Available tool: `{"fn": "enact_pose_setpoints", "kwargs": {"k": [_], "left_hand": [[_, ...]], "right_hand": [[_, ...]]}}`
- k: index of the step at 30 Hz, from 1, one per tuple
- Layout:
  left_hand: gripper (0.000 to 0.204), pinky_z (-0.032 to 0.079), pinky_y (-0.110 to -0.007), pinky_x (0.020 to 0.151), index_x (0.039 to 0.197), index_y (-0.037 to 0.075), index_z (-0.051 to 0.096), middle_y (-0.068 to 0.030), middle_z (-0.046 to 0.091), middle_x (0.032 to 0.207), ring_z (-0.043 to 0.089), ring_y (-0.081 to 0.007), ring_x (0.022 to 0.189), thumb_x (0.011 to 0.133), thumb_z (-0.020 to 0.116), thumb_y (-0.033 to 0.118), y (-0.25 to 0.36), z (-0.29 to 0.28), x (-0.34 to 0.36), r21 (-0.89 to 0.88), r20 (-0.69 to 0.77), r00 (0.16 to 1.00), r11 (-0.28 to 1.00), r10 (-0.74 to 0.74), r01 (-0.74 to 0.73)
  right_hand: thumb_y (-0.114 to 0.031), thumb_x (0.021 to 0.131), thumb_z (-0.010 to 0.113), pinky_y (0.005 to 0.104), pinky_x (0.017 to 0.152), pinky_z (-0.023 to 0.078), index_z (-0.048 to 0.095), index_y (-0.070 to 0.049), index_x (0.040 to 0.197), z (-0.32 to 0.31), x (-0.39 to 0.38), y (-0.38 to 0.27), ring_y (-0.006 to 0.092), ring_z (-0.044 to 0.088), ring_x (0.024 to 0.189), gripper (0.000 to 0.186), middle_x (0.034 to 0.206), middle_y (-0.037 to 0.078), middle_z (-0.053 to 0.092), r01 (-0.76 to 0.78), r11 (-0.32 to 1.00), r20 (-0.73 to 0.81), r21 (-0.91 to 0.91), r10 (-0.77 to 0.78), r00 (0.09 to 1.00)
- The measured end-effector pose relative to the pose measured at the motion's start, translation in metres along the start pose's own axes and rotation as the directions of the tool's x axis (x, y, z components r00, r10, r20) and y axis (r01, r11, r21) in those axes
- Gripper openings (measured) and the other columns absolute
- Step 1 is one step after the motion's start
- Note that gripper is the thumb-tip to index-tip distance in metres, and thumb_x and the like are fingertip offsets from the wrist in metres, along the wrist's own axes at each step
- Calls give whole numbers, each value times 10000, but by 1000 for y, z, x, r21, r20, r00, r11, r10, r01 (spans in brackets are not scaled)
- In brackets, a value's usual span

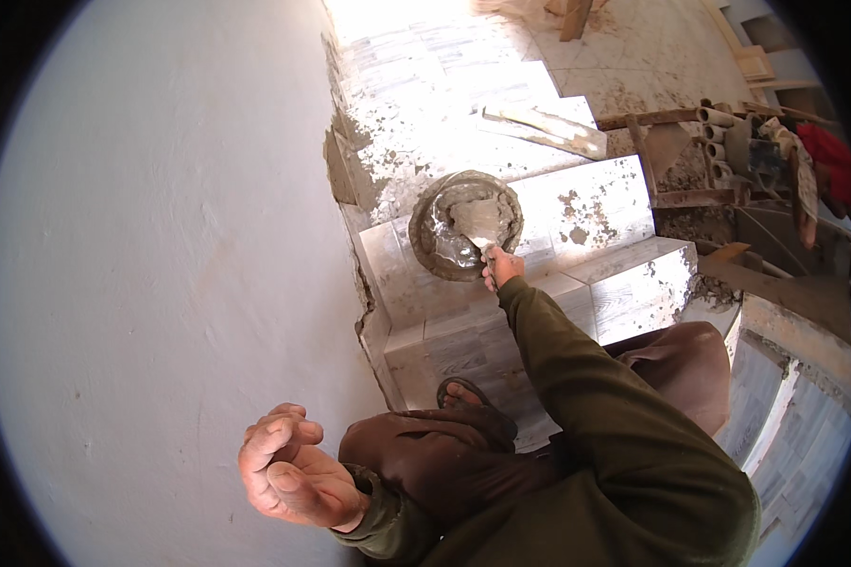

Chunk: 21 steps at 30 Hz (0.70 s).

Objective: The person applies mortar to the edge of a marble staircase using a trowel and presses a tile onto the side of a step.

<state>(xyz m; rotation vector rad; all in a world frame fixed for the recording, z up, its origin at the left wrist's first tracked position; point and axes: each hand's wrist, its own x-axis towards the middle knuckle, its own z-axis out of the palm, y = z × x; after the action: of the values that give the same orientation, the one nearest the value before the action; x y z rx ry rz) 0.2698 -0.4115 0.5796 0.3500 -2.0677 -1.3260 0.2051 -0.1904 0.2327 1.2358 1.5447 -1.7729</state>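
A round, mortar-smeared tub (425,255) stands on a wood-patterned tiled step. My right hand (504,268) is closed round the handle of a trowel (482,223), whose blade reaches into the tub over grey, wet mortar (452,248). Raised near the wall at the lower left, my left hand (298,470) has loosely bent fingers with the thumb apart from them. Nothing shows in that hand.
A pale plastered wall (180,236) with a ragged lower edge runs along the left. Tiled steps (529,302) carry mortar spatters and a dirty wooden board (544,130). At the right are grey pipes (716,142), timber and a red cloth (830,165).
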Motion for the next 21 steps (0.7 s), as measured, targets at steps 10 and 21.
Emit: {"fn": "enact_pose_setpoints", "kwargs": {"k": [10, 21], "left_hand": [[381, 444, -341, 628, 948, -15, 566, -80, 520, 623, 464, -141, 552, 900, 439, 342, 0, 0, 1, -32, 2, 1000, 999, -4, 4], [388, 412, -342, 683, 953, 6, 585, -46, 476, 677, 397, -127, 607, 911, 393, 341, -5, -9, -1, -18, -19, 998, 998, -52, 52]], "right_hand": [[-231, 772, 545, 281, 337, 355, 615, -38, 812, 41, -24, 64, 154, 470, 383, 209, 547, 69, 518, 1, 978, 116, 210, -26, 993], [-224, 764, 541, 277, 414, 385, 614, -4, 805, 105, -59, 136, 109, 480, 435, 235, 551, 47, 517, -51, 998, 199, -35, 57, 978]]}}
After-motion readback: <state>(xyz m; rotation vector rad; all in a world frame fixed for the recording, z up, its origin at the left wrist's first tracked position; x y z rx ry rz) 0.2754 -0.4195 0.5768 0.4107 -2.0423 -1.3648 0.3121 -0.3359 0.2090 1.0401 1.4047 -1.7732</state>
